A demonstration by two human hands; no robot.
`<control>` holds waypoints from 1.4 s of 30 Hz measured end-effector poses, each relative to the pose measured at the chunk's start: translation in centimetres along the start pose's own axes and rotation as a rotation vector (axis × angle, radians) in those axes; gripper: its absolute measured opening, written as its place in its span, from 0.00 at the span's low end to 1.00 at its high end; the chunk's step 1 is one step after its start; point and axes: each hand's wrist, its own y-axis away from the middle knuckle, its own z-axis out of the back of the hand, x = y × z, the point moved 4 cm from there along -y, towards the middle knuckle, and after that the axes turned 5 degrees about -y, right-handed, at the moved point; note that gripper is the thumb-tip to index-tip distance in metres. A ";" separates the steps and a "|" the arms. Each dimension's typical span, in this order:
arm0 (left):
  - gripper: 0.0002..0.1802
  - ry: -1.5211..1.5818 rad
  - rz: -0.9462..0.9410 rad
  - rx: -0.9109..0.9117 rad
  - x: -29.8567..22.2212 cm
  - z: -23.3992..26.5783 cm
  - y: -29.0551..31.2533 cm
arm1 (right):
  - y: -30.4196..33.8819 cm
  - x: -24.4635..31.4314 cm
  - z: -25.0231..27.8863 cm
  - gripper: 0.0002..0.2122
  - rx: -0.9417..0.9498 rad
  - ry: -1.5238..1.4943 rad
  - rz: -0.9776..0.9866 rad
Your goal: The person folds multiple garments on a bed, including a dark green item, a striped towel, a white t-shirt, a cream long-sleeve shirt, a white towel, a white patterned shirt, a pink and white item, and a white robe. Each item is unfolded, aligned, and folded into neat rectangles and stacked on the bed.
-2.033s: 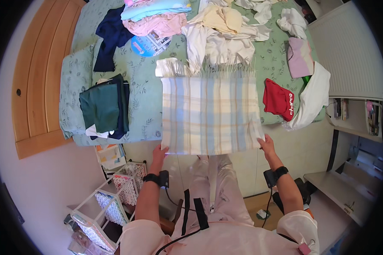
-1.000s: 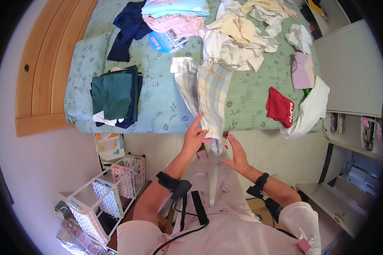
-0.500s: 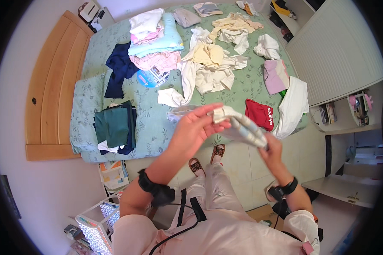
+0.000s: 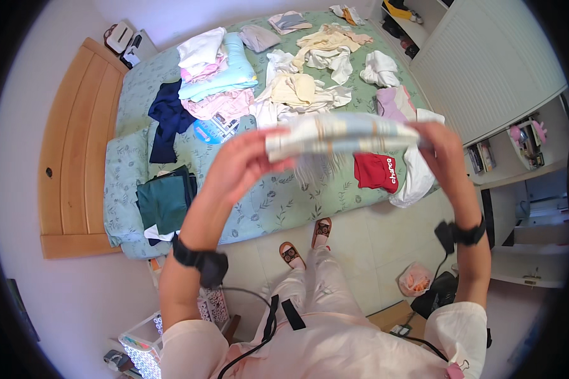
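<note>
Between my two hands a plaid scarf [image 4: 347, 136], white with pale blue and tan checks, is stretched nearly level above the near part of the bed. Pale strands like a fringe hang blurred under its middle. My left hand [image 4: 243, 161] is closed on one end, and my right hand [image 4: 445, 148] grips the other. Below the scarf on the right lie a folded dark red cloth [image 4: 374, 170] and a white garment [image 4: 417, 180]. Behind it is a loose heap of white and cream clothes [image 4: 297, 91], partly hidden by the scarf.
A bed [image 4: 265, 205] with a green leaf-patterned sheet fills the middle. On its left are dark green folded clothes [image 4: 164, 202], a navy garment [image 4: 165, 120] and a stack with a light blue quilt [image 4: 227, 72]. A wooden headboard [image 4: 82, 158] stands left, a white cabinet [image 4: 493, 69] right.
My hands have moved apart and farther from my body, the right one outward to the right. The scarf, bunched and slanting before, is now drawn out wide. The view has shifted slightly.
</note>
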 end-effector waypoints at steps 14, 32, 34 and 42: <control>0.18 0.138 0.791 -0.302 39.1 17.2 10.1 | 28.1 -5.5 -31.4 0.14 0.614 -0.425 -0.242; 0.39 -1.027 0.119 -0.792 37.0 25.0 -11.9 | 13.6 -22.7 -42.3 0.27 0.093 -0.508 -0.628; 0.41 -1.095 0.159 -0.856 39.8 24.9 -9.8 | 18.5 -21.9 -43.5 0.27 0.094 -0.605 -0.895; 0.36 -1.022 0.430 -0.949 44.2 27.5 -6.3 | 26.0 -20.9 -46.4 0.14 0.252 -0.952 -1.196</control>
